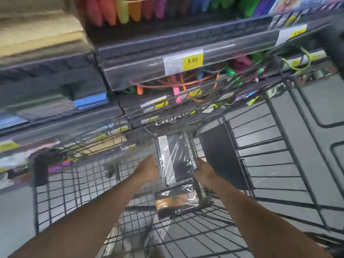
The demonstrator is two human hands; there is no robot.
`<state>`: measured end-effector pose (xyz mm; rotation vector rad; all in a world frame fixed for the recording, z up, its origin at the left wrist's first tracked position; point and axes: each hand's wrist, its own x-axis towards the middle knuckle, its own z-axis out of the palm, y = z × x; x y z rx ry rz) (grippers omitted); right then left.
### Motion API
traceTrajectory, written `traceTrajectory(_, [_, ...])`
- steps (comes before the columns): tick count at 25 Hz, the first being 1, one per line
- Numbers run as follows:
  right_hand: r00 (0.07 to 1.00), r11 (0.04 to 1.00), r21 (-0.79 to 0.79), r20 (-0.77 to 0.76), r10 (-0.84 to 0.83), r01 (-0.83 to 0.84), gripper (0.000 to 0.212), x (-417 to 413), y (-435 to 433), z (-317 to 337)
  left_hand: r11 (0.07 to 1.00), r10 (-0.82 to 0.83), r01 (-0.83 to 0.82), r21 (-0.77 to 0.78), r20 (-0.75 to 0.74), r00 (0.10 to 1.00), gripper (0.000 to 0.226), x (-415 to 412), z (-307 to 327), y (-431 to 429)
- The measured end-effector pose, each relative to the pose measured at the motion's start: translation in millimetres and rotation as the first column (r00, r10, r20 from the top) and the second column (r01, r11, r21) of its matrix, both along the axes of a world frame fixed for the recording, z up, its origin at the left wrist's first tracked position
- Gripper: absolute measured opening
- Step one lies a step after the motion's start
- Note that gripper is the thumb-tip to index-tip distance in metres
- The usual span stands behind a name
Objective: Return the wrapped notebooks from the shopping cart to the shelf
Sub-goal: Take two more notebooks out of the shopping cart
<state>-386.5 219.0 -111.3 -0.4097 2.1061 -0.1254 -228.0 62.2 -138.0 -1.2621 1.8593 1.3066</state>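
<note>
Obs. 1, progress. Both hands are down inside the shopping cart (74, 183). My left hand (149, 169) holds the left long edge of a wrapped notebook (175, 159) and my right hand (203, 171) holds the right long edge, so the notebook is clamped between them. Motion blur hides how the individual fingers lie. I judge this to be the pick-up step: the notebook is inside the basket, low, and not yet over the rim.

Obs. 2, remaining. A second notebook (176, 200) lies on the wire floor just below the held one, nearer to me, and neither hand touches it. At least two items are therefore not yet returned. A dark flat panel (219, 155) stands just to the right of my right hand, and I cannot tell whether it is stock or part of the cart. The shelf (149, 66) is directly ahead, beyond the far wall of the basket, with a yellow price tag (192, 60) on its front rail. I cannot tell which slot belongs to the notebooks.

Obs. 3, item appearance. The held notebook has a black cover with a pale strip along its left side. It is sealed in glossy clear film that creases and throws glare. The second notebook is black with an orange band and is also film-wrapped. I judge the film to be slippery, so gripping by the edges seems sensible.
</note>
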Motion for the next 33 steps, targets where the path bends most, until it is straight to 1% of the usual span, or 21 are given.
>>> traceTrajectory(3, [0.997,0.997,0.01,-0.009,-0.075,0.075,0.05,-4,-12,-31,0.996,0.071,-0.071,0.044,0.022,0.997,0.026,-17,-31,0])
traceTrajectory(4, [0.995,0.995,-0.001,-0.019,-0.098,0.098,0.051,-6,-15,-41,0.993,0.103,-0.104,0.05,0.027,0.994,0.027,-22,-40,1])
traceTrajectory(6, [0.987,0.987,-0.005,-0.01,-0.161,0.161,0.054,-8,-18,-64,0.981,0.168,-0.17,0.096,0.029,0.985,0.039,-31,-51,4])
traceTrajectory(8, [0.969,0.969,0.015,0.041,-0.245,0.245,0.052,-7,-19,-81,0.952,0.276,-0.274,0.134,0.003,0.961,0.054,-38,-57,6])
traceTrajectory(9, [0.958,0.959,0.015,0.055,-0.282,0.282,0.049,-7,-18,-87,0.932,0.346,-0.344,0.115,0.002,0.938,0.055,-41,-58,7])
traceTrajectory(11, [0.937,0.94,0.005,0.066,-0.342,0.342,0.044,-5,-20,-91,0.86,0.505,-0.503,0.081,-0.001,0.863,0.052,-41,-60,6])
traceTrajectory(12, [0.927,0.929,-0.019,0.08,-0.367,0.37,0.042,-4,-22,-89,0.822,0.56,-0.559,0.106,0.027,0.828,0.053,-42,-60,5])
traceTrajectory(14, [0.914,0.918,-0.04,0.117,-0.387,0.394,0.041,-4,-22,-92,0.769,0.602,-0.606,0.203,0.086,0.794,0.053,-39,-60,6])
traceTrajectory(16, [0.887,0.897,-0.035,0.171,-0.428,0.44,0.036,-7,-21,-92,0.739,0.618,-0.622,0.258,0.109,0.779,0.047,-36,-61,4])
traceTrajectory(18, [0.832,0.851,-0.014,0.219,-0.51,0.525,0.031,-9,-20,-87,0.743,0.605,-0.608,0.279,0.109,0.789,0.022,-31,-58,2])
traceTrajectory(19, [0.806,0.83,0.002,0.238,-0.542,0.557,0.03,-10,-19,-83,0.765,0.577,-0.582,0.277,0.108,0.81,0.018,-28,-57,0])
traceTrajectory(20, [0.787,0.815,0.011,0.253,-0.563,0.58,0.03,-10,-19,-79,0.769,0.569,-0.571,0.288,0.1,0.816,0.022,-25,-54,-1])
traceTrajectory(22, [0.744,0.774,-0.009,0.286,-0.604,0.633,0.026,-10,-20,-69,0.807,0.533,-0.522,0.277,0.04,0.845,0.029,-20,-47,-2])
traceTrajectory(23, [0.718,0.749,-0.022,0.307,-0.625,0.662,0.025,-9,-21,-61,0.847,0.484,-0.465,0.257,-0.01,0.875,0.035,-19,-40,-2])
traceTrajectory(25, [0.689,0.722,-0.038,0.336,-0.642,0.691,0.03,-9,-21,-47,0.919,0.373,-0.346,0.188,-0.135,0.918,0.048,-14,-28,-2])
traceTrajectory(27, [0.709,0.749,-0.032,0.354,-0.61,0.661,0.037,-7,-18,-38,0.954,0.295,-0.274,0.122,-0.212,0.932,0.052,-6,-16,-3])
traceTrajectory(28, [0.739,0.784,-0.028,0.357,-0.572,0.62,0.039,-3,-15,-35,0.955,0.294,-0.274,0.116,-0.236,0.926,0.053,1,-8,-3])
traceTrajectory(30, [0.802,0.855,-0.038,0.371,-0.468,0.517,0.043,5,-10,-27,0.935,0.35,-0.318,0.159,-0.265,0.899,0.055,15,5,-5])
traceTrajectory(31, [0.849,0.903,-0.05,0.365,-0.382,0.427,0.047,10,-6,-25,0.923,0.377,-0.337,0.186,-0.259,0.89,0.052,23,10,-7])
traceTrajectory(32, [0.912,0.959,-0.056,0.328,-0.246,0.278,0.051,15,-2,-27,0.917,0.389,-0.345,0.201,-0.25,0.887,0.049,33,11,-9])
traceTrajectory(33, [0.956,0.995,-0.049,0.287,-0.067,0.085,0.056,20,3,-30,0.917,0.386,-0.345,0.198,-0.237,0.892,0.046,43,11,-10])
